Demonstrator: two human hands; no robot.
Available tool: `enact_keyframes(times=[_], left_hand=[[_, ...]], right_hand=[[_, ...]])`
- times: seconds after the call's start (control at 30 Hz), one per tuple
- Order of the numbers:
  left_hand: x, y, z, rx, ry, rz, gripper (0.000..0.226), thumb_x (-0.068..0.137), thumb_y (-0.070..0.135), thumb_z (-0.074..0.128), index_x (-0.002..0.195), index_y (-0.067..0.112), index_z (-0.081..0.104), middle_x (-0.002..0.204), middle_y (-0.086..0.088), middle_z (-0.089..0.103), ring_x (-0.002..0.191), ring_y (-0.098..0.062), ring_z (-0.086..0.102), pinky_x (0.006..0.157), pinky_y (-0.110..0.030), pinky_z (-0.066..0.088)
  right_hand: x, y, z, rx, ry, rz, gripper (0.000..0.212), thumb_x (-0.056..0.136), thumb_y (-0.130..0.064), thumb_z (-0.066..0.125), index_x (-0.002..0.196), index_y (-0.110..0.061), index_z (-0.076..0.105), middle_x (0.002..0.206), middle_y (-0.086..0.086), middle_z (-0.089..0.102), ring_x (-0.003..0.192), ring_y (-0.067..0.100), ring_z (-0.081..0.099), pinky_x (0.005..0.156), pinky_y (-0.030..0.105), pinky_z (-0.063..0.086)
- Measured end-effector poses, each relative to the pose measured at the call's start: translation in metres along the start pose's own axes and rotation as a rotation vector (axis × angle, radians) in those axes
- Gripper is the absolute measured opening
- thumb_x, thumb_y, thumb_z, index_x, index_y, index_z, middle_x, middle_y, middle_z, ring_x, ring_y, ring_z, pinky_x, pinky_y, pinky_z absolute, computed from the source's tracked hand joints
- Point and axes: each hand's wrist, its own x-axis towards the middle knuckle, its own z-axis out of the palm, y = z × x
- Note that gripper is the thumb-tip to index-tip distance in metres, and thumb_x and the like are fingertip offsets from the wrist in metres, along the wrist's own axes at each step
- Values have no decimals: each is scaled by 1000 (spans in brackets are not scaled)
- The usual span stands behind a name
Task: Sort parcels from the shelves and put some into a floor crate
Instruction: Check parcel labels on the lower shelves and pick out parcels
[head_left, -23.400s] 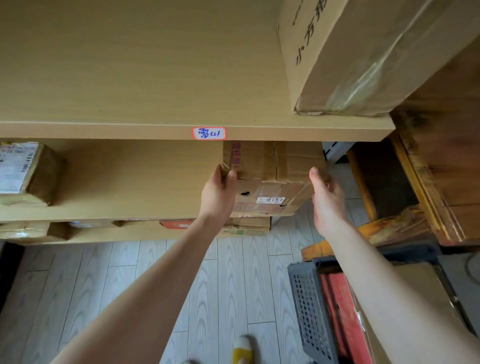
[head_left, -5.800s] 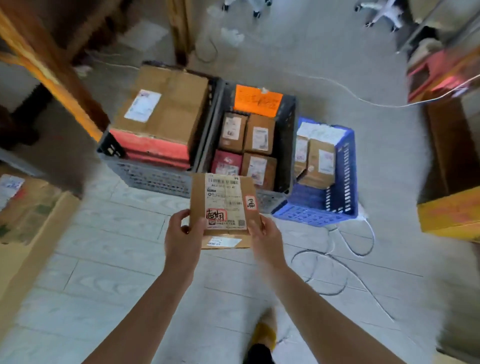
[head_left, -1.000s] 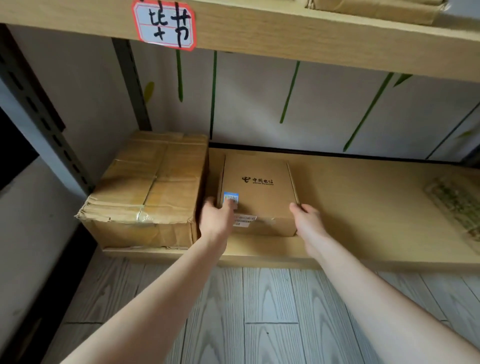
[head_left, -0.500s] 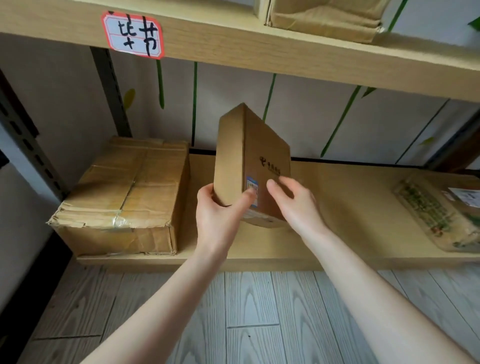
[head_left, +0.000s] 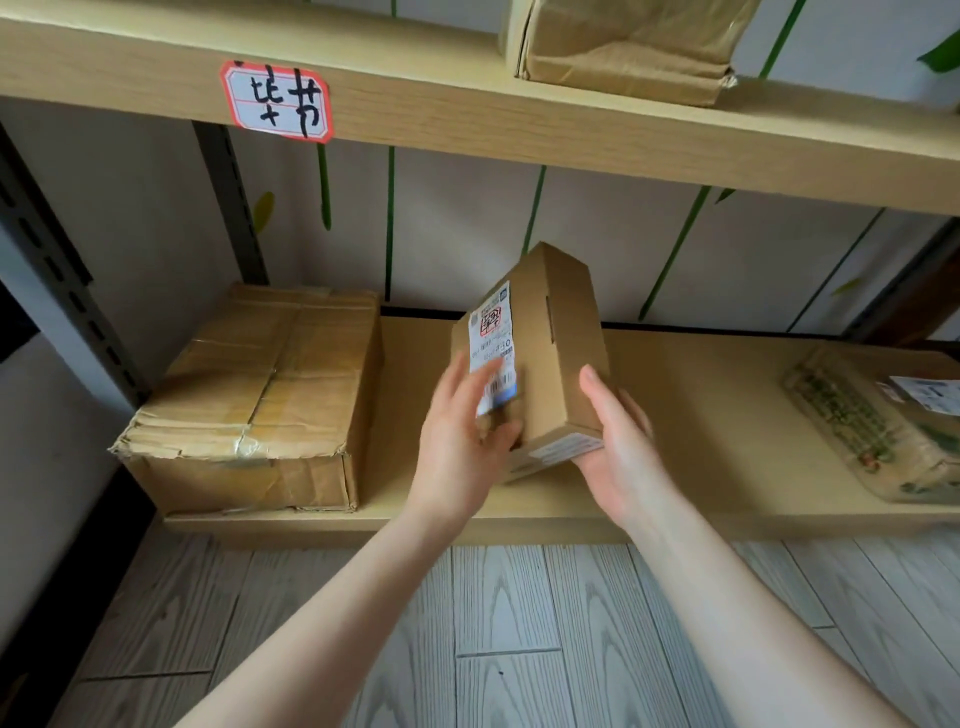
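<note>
Label check, I'd say: left hand (head_left: 462, 441) pinches the small brown cardboard parcel (head_left: 550, 358), right hand (head_left: 618, 452) cups its base. Next, decide: crate or shelf (head_left: 717, 374).

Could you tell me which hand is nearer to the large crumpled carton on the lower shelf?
Left. The left hand holds the small box on the side facing the carton; the right hand is beyond the box.
</note>
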Motion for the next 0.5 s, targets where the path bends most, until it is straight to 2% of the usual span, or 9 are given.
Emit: enact_keyframes(times=[0.07, 0.1, 0.13, 0.17, 0.23, 0.3, 0.37, 0.43, 0.5], left_hand=[[3, -5, -5, 26, -48, -246, 112, 64, 40, 81, 149, 17, 13, 157, -5, 12, 146, -17, 6, 117, -40, 15], [3, -4, -9, -73, -97, -390, 127, 56, 45, 83, 150, 18, 2, 157, -3, 11, 146, -17, 8, 117, -41, 15], [3, -5, -12, -208, -133, -490, 131, 55, 44, 84, 149, 17, -3, 155, -1, 17, 143, -17, 17, 115, -37, 20], [2, -6, -14, -323, -151, -557, 126, 59, 38, 84, 149, 14, -1, 148, 1, 28, 134, -15, 30, 109, -30, 27], [2, -13, -18, -467, -132, -682, 96, 73, 27, 77, 145, 5, 18, 135, -2, 46, 111, -13, 46, 93, -26, 38], [6, -23, -24, -576, -73, -795, 59, 85, 18, 66, 137, 5, 41, 120, -7, 60, 95, -16, 55, 83, -27, 46], [8, -30, -27, -646, -25, -810, 37, 91, 8, 55, 128, 8, 53, 100, -4, 64, 84, -14, 58, 72, -24, 47], [7, -30, -24, -691, -5, -801, 32, 94, 6, 49, 125, 12, 57, 102, -4, 63, 87, -15, 57, 75, -28, 46], [7, -30, -21, -712, 0, -793, 31, 95, 6, 46, 123, 13, 57, 107, -6, 63, 94, -18, 55, 79, -30, 45]], right_hand=[[-5, 4, -8, -21, -83, 53, 73, 72, -42, 67, 134, -9, 47, 121, 13, 64, 109, 26, 63, 90, 39, 51], [-8, 7, -11, -36, -126, 93, 63, 78, -45, 59, 129, -9, 52, 119, 13, 65, 110, 25, 63, 93, 38, 49], [-9, 10, -16, -40, -148, 125, 55, 84, -45, 51, 125, -9, 57, 118, 13, 66, 112, 25, 62, 96, 37, 46], [-10, 11, -20, -16, -161, 141, 49, 89, -43, 44, 121, -9, 59, 116, 13, 67, 111, 24, 61, 99, 37, 44], [-8, 14, -29, 65, -126, 150, 39, 94, -36, 40, 111, -9, 63, 105, 11, 71, 105, 25, 61, 97, 36, 44], [-4, 15, -41, 57, -49, 107, 28, 97, -25, 39, 108, -12, 61, 94, 6, 73, 99, 23, 62, 85, 34, 49], [3, 17, -48, -16, 19, 45, 23, 97, -18, 39, 112, -20, 56, 88, 0, 72, 89, 18, 65, 70, 30, 50], [9, 20, -51, -74, 69, 31, 23, 96, -15, 38, 106, -23, 58, 74, -5, 73, 77, 13, 65, 63, 28, 48], [13, 20, -49, -114, 118, 19, 23, 94, -14, 41, 104, -21, 60, 75, -4, 72, 74, 12, 62, 61, 27, 48]])
